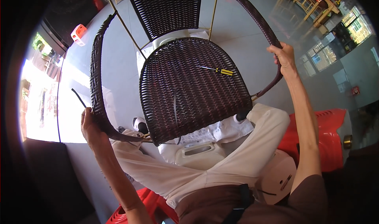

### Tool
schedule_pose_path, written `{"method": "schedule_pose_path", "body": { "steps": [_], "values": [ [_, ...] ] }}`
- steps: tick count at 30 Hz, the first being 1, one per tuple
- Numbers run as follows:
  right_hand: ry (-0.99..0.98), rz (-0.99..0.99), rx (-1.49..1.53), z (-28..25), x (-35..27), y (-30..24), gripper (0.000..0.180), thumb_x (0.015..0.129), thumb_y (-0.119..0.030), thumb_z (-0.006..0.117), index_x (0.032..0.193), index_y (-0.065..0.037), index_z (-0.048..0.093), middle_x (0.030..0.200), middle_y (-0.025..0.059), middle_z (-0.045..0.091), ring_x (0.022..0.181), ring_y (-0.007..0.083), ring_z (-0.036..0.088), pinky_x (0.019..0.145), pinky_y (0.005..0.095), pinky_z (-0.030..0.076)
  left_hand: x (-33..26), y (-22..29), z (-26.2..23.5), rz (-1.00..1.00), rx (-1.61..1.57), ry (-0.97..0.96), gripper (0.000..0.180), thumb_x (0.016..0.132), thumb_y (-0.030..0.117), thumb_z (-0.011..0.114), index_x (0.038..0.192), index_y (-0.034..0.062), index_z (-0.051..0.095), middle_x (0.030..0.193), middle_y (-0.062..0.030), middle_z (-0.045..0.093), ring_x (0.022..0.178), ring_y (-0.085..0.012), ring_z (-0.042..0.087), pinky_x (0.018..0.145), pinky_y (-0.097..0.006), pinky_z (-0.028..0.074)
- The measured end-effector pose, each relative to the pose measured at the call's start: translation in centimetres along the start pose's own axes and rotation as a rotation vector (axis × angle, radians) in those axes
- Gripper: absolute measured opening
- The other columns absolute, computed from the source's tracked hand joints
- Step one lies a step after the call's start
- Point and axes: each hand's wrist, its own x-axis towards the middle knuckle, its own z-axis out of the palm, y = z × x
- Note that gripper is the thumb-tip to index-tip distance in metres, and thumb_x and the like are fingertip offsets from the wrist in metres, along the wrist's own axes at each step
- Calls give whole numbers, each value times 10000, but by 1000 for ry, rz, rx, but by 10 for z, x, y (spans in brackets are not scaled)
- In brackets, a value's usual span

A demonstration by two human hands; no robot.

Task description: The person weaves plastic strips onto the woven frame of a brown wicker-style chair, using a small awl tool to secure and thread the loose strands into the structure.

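Note:
A dark brown woven chair [193, 85] stands before my knees, its backrest [166, 10] on the far side. My right hand [285, 58] is wrapped round the right armrest [260, 22]. At the left armrest [96, 66], my left hand [92, 127] is closed, with a thin dark weaving strip [78, 97] sticking up from its fingers; the palm side is hidden. On the woven seat lies a screwdriver [225, 72] with a yellow and black handle, its shaft pointing left. Nearer me, another loose strip [175, 107] lies across the seat and hangs over its front edge.
A pale plastic stool [197, 155] and white sheeting [233, 131] are under the chair's front. Red plastic seats [323, 137] stand right and below me. A small red and white stool [79, 33] sits far left; wooden furniture [304, 4] stands far right.

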Motion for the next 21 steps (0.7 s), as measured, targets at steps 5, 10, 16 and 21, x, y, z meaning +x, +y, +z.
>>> {"method": "schedule_pose_path", "body": {
  "steps": [5, 10, 16, 21],
  "values": [
    [43, 13, -22, -8, -11, 0, 151, 629, -154, 686, 697, -77, 574, 613, -37, 488, 486, 47, 418, 401, 193, 345, -9, -12, -5, 65, 137, -47, 204, 931, 199, 423, 1007, 35, 518, 708, -9, 480, 653, -98, 468, 595, -229, 381],
    [61, -2, 11, -2, -17, -1, 152, 622, -134, 682, 626, -77, 541, 574, -32, 482, 471, 48, 417, 396, 203, 343, 4, -3, -34, -19, 82, -62, 151, 904, 212, 506, 965, 84, 560, 766, -9, 567, 694, -85, 530, 629, -218, 403],
    [61, 62, -59, -1, -14, -13, 168, 638, -143, 682, 697, -55, 552, 602, -17, 480, 483, 63, 425, 390, 216, 349, 5, 6, -12, 11, 98, 14, 146, 912, 204, 497, 941, 76, 559, 776, -5, 549, 694, -77, 511, 633, -209, 393],
    [48, 96, -83, 0, -12, -17, 157, 646, -139, 672, 711, -57, 554, 606, -20, 475, 484, 62, 426, 386, 215, 347, 9, 7, -21, 4, 15, 23, 137, 924, 174, 483, 954, 59, 552, 821, -3, 544, 772, -76, 518, 717, -203, 403]
  ]
}}
